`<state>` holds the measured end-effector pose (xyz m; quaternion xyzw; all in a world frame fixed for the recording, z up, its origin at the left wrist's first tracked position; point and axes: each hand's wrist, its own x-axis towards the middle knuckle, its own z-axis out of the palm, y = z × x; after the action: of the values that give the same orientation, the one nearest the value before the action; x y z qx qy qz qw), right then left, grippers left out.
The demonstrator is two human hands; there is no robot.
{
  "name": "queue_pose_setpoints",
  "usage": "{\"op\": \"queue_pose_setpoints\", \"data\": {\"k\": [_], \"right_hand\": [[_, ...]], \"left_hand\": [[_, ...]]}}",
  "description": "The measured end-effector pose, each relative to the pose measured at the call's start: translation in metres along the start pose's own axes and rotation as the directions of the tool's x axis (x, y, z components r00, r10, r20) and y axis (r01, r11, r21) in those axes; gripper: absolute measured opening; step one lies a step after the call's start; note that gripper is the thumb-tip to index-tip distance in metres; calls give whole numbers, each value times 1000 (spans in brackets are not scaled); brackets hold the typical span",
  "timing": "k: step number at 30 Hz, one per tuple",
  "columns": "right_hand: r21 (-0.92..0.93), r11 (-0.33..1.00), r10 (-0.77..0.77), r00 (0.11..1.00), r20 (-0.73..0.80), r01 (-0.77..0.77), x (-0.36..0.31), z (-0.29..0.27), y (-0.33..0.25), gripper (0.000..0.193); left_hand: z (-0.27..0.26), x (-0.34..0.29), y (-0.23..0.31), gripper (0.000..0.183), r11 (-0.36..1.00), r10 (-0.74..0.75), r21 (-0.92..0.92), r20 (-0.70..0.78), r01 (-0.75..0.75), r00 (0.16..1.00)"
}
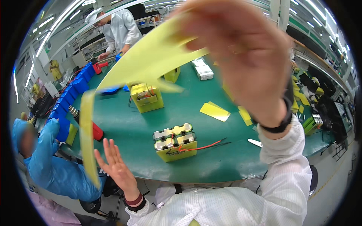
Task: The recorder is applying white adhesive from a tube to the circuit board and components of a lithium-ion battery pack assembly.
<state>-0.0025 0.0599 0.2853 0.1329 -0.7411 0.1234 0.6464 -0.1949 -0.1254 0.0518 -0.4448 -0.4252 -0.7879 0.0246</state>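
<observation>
From where I stand, the right hand (241,56) is raised large in the upper right of the frame, blurred, its fingers closed on a yellow sheet (139,56). That sheet sweeps across the upper middle toward the left, where a narrow yellow strip (88,139) hangs down; I can't tell whether the two are one piece. The left hand (120,171), lower left of centre, is open with fingers spread, just beside the strip; whether it touches, I can't say. The two hands are well apart.

On the green table (124,154), at the lower centre, stands a yellow-sided battery pack (175,145) with metal strips on top and red and black wires out to the right. Another yellow pack (147,98) stands farther up, left of centre. A white block (203,69) lies at the upper middle; any print on it is too small to read. Yellow cards (215,111) lie right of centre, and a white-handled tool (255,142) is near the right sleeve.

Blue bins (80,83) line the left edge. A co-worker in white (120,28) bends over at upper left; another, in blue (60,173), sits lower left.
</observation>
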Motion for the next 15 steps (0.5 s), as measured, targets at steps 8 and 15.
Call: {"op": "queue_pose_setpoints", "data": {"k": [8, 15], "right_hand": [[508, 860, -126, 984, 122, 47, -14, 117, -38, 9], [652, 752, -100, 963, 249, -90, -9, 149, -38, 9]], "left_hand": [[-93, -1, 50, 78, 832, 399, 516, -302, -204, 866], [-111, -11, 69, 65, 793, 536, 424, -142, -438, 832]]}}
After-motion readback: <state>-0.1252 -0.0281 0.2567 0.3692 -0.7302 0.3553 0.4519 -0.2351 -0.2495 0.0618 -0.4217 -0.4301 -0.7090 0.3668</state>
